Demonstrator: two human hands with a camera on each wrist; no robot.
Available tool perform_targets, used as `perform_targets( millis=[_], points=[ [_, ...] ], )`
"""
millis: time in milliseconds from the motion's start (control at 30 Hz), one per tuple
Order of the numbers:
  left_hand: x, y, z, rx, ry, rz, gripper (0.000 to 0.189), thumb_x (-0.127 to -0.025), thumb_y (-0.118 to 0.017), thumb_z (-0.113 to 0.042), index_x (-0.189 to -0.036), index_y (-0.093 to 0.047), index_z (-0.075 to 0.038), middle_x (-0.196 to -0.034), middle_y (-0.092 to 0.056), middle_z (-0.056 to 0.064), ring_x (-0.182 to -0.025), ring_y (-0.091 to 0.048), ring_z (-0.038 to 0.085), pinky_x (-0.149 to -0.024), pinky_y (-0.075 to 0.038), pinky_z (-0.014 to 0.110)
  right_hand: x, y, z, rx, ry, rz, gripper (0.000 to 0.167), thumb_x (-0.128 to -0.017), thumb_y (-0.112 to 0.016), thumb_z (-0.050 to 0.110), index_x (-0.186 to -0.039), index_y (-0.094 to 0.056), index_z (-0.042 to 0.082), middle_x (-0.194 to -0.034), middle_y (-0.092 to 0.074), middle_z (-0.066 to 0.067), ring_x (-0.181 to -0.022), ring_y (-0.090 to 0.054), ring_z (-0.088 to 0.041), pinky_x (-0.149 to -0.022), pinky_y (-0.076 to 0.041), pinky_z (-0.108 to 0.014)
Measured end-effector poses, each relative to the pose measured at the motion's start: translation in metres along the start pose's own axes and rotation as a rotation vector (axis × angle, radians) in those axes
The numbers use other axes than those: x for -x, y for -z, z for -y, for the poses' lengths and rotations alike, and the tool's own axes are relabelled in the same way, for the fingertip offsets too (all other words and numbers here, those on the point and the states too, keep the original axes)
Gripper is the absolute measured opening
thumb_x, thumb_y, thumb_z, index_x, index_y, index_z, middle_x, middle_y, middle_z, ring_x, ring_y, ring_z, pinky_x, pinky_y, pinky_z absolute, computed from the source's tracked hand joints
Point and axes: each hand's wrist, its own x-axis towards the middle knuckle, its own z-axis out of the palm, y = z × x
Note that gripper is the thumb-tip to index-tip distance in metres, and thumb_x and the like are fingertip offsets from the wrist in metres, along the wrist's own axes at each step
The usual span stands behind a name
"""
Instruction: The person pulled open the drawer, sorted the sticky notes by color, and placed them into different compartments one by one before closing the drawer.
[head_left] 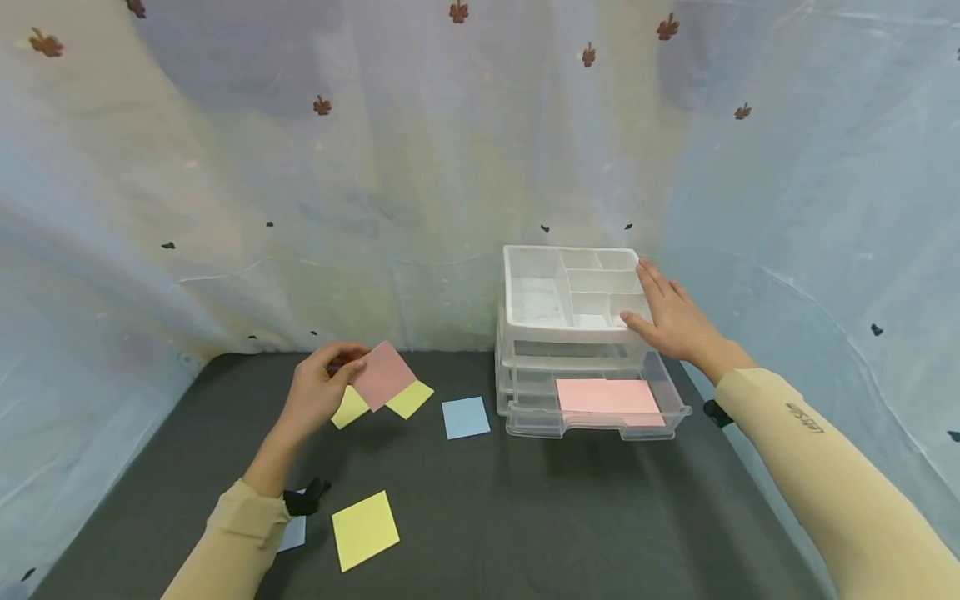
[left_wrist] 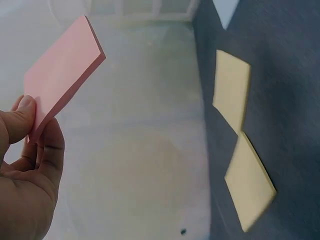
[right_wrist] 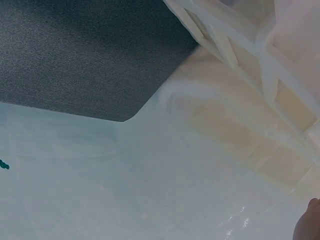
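Note:
My left hand (head_left: 318, 385) pinches a pink sticky-note pad (head_left: 385, 377) by one corner, thumb on its face. In the left wrist view, that pad is raised, away from the two yellow pads (left_wrist: 232, 92) on the table. My right hand (head_left: 671, 321) rests at the right rim of a white desk organizer (head_left: 567, 335), its fingers extended along the edge. Below the compartment top, a clear drawer (head_left: 534, 423) is pulled out, holding pink sticky notes (head_left: 609, 400). The right wrist view shows the organizer's side (right_wrist: 240, 55) and only a bit of the hand.
A blue pad (head_left: 466, 417) lies left of the organizer. Nearer the front is a yellow pad (head_left: 365, 531), with another blue pad (head_left: 294, 533) partly hidden by my left wrist. A patterned curtain (head_left: 450, 167) hangs behind the dark table (head_left: 540, 525).

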Motion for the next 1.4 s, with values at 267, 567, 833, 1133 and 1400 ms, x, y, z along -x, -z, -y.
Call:
perform_targets(
  millis=[267, 567, 833, 1133, 1400],
  points=[
    [-0.018, -0.014, -0.027, 0.100, -0.051, 0.017, 0.022, -0.104, -0.066, -0.014, -0.125, -0.072, -0.008, -0.113, -0.070, 0.011, -0.099, -0.065, 0.023, -0.071, -0.052, 0.025, 0.000, 0.002, 0.004, 0.007, 0.005, -0.010, 0.090, -0.107, -0.048, 0.048, -0.166, 0.003, 0.001, -0.174, 0.003, -0.018, -0.158, -0.009, -0.044, -0.125, -0.008, -0.062],
    [-0.037, -0.035, -0.062, 0.202, -0.114, 0.030, 0.021, -0.101, -0.069, -0.009, -0.121, -0.073, -0.006, -0.109, -0.070, 0.012, -0.099, -0.066, 0.025, -0.073, -0.053, 0.025, 0.001, 0.003, 0.003, -0.007, -0.001, -0.004, 0.089, -0.108, -0.048, 0.046, -0.166, 0.003, 0.001, -0.174, 0.004, -0.018, -0.157, -0.009, -0.044, -0.126, -0.006, -0.062],
    [-0.048, -0.054, -0.091, 0.314, -0.179, 0.076, 0.021, -0.101, -0.068, -0.007, -0.121, -0.073, -0.005, -0.110, -0.068, 0.012, -0.097, -0.067, 0.025, -0.075, -0.057, 0.026, 0.001, 0.004, 0.003, 0.000, -0.014, 0.010, 0.090, -0.107, -0.049, 0.046, -0.166, 0.002, 0.001, -0.174, 0.005, -0.017, -0.158, -0.008, -0.044, -0.126, -0.004, -0.061],
    [-0.056, -0.078, -0.121, 0.322, -0.243, 0.095, 0.019, -0.100, -0.068, -0.004, -0.119, -0.074, -0.004, -0.111, -0.067, 0.013, -0.101, -0.066, 0.027, -0.082, -0.058, 0.040, 0.001, 0.002, 0.003, -0.001, -0.004, 0.000, 0.090, -0.107, -0.048, 0.048, -0.166, 0.002, 0.002, -0.174, 0.004, -0.017, -0.158, -0.009, -0.044, -0.126, -0.006, -0.061],
    [-0.062, -0.095, -0.148, 0.306, -0.302, 0.144, 0.019, -0.100, -0.070, -0.005, -0.118, -0.075, -0.006, -0.109, -0.068, 0.010, -0.102, -0.067, 0.024, -0.086, -0.058, 0.041, 0.000, 0.001, 0.001, -0.009, 0.003, -0.012, 0.090, -0.107, -0.048, 0.048, -0.166, 0.001, 0.001, -0.174, 0.003, -0.018, -0.157, -0.011, -0.044, -0.126, -0.007, -0.062]
  ],
)
